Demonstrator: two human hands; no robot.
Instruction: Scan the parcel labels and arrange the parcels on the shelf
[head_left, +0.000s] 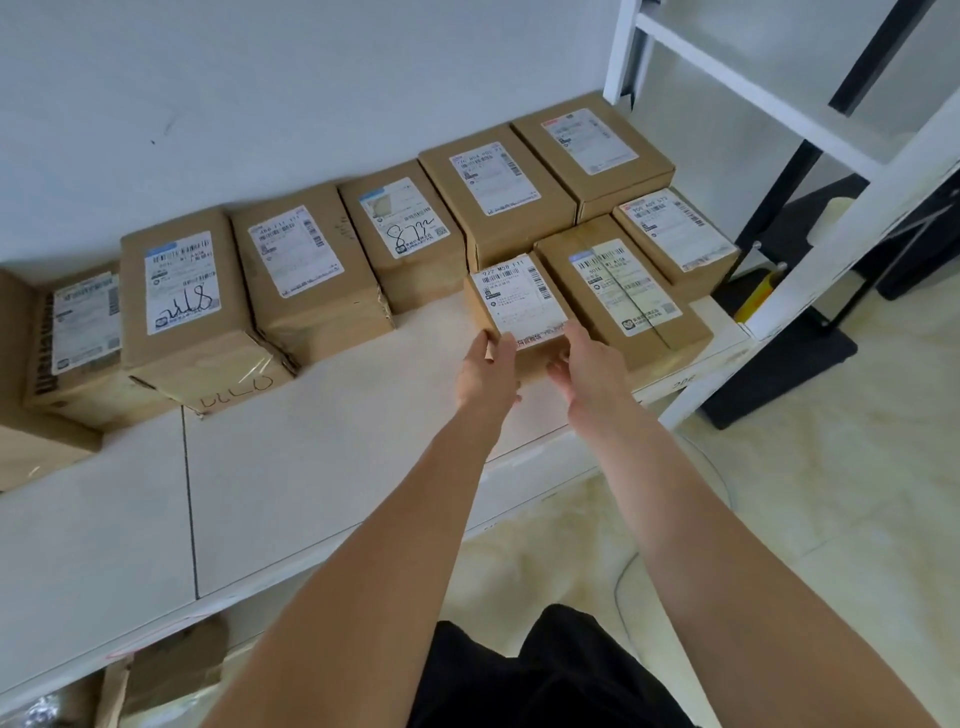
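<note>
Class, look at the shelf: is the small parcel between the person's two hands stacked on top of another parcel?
No: the small parcel sits directly on the shelf, with the left hand and right hand at its near corners.

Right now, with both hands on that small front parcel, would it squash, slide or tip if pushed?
The small parcel looks like stiff cardboard with crisp edges, so it probably keeps its shape. It sits low and flat on the smooth shelf, so it likely slides rather than tips.

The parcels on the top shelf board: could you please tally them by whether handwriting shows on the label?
Label with handwritten marks: 2, one and another
Label with print only: 7, including the parcel between the hands
Total: 9
</note>
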